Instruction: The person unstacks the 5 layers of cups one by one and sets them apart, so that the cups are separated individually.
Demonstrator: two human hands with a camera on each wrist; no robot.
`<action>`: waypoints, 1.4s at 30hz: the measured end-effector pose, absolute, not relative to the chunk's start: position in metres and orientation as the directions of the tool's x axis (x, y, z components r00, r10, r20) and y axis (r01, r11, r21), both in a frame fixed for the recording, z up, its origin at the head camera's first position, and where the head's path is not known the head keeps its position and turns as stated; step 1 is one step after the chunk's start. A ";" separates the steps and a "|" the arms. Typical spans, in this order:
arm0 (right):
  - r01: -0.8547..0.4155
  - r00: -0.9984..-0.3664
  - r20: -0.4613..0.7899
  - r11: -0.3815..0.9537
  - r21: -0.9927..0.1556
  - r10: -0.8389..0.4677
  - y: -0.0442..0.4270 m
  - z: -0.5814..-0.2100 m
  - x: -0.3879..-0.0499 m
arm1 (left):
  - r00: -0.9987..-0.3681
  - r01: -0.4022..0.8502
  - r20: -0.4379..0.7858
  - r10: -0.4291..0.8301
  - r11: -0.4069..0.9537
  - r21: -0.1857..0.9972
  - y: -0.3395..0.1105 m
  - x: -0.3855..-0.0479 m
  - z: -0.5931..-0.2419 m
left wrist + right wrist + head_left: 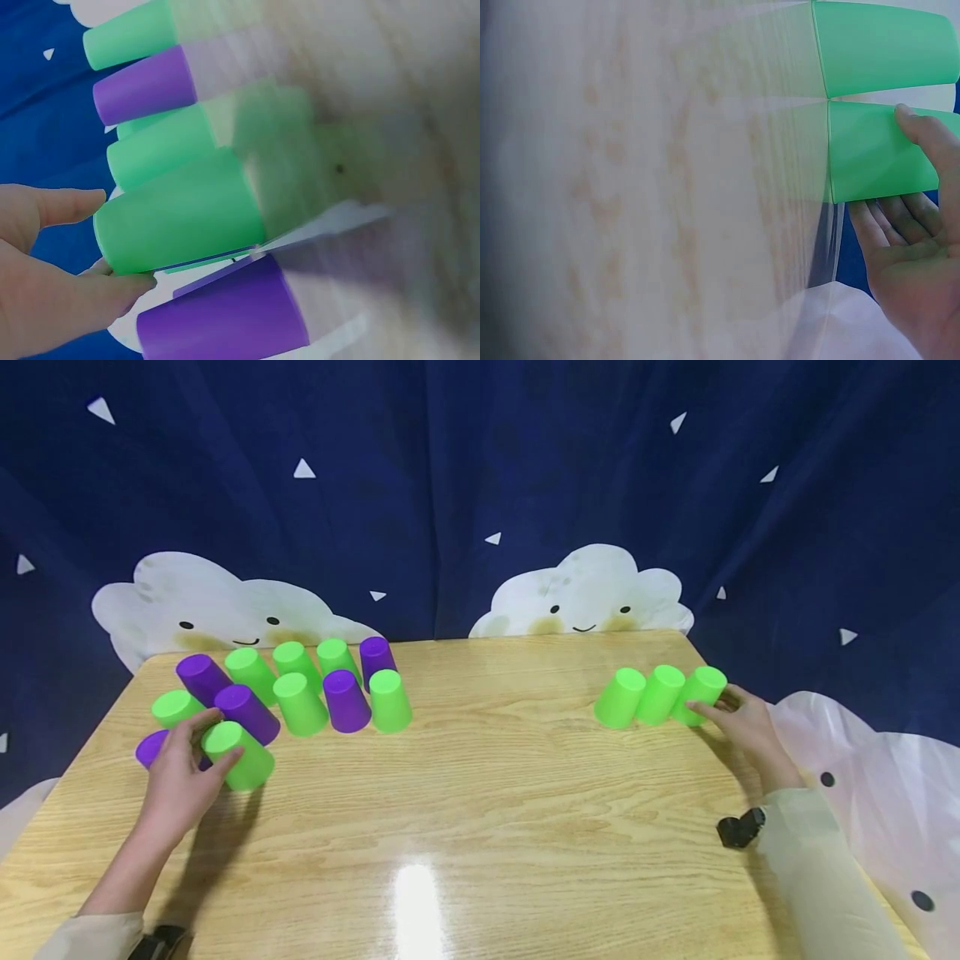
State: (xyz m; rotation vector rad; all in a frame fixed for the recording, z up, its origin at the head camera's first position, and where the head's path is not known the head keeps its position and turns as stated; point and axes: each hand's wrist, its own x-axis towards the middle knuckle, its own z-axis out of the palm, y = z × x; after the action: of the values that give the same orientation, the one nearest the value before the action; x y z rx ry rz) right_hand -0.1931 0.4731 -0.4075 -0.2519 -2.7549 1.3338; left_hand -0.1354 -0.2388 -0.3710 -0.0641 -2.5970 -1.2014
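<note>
At the left of the table, my left hand (182,772) grips an upside-down green cup (240,760) between thumb and fingers. The left wrist view shows the thumb on one side of this green cup (180,214) and fingertips on the other, with a purple cup (225,311) beside it. On the right, my right hand (750,731) holds the rightmost of three upside-down green cups, this cup (699,697) standing in a row with a middle cup (660,695) and a left cup (620,699). Its thumb lies across the near side of the cup (877,150); the fingers are at the outer side, partly hidden.
Several upside-down green and purple cups stand in close rows at the back left, among them a purple cup (347,702) and a green cup (390,702). A dark blue curtain (450,502) with clouds hangs behind the wooden table (487,793).
</note>
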 end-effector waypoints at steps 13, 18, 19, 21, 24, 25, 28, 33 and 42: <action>0.128 -0.984 -0.022 0.608 -0.783 0.179 0.472 -0.406 -0.192 | -0.907 0.275 0.415 -0.071 0.645 0.713 -0.213 -0.137 -0.347; 0.134 -0.982 -0.021 0.609 -0.782 0.189 0.473 -0.405 -0.192 | -0.900 0.345 0.436 -0.011 0.594 0.727 -0.188 -0.146 -0.341; 0.133 -0.982 -0.019 0.610 -0.781 0.190 0.473 -0.405 -0.192 | -0.895 0.365 0.445 0.005 0.581 0.728 -0.183 -0.148 -0.340; 0.126 -0.983 -0.014 0.610 -0.783 0.185 0.473 -0.405 -0.191 | -0.887 0.400 0.461 0.036 0.561 0.725 -0.170 -0.152 -0.339; 0.116 -0.984 -0.008 0.609 -0.784 0.177 0.472 -0.405 -0.191 | -0.880 0.435 0.469 0.077 0.531 0.727 -0.150 -0.158 -0.337; 0.114 -0.984 -0.006 0.609 -0.785 0.177 0.472 -0.405 -0.191 | -0.881 0.440 0.465 0.091 0.519 0.733 -0.143 -0.161 -0.337; 0.112 -0.984 -0.005 0.602 -0.790 0.176 0.471 -0.405 -0.191 | -0.886 0.448 0.444 0.134 0.495 0.745 -0.123 -0.170 -0.339; 0.114 -0.984 -0.006 0.598 -0.793 0.180 0.470 -0.405 -0.191 | -0.868 0.494 0.449 0.211 0.451 0.743 -0.087 -0.186 -0.344; 0.122 -0.983 -0.014 0.597 -0.793 0.182 0.470 -0.405 -0.191 | -0.852 0.517 0.409 0.326 0.402 0.756 -0.009 -0.215 -0.350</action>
State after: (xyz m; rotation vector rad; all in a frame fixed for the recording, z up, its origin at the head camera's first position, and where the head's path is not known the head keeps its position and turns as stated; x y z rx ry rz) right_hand -0.1907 0.4697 -0.4047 -0.2612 -2.7462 1.3551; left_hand -0.2155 -0.0092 -0.3503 -0.7500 -2.4603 -1.4335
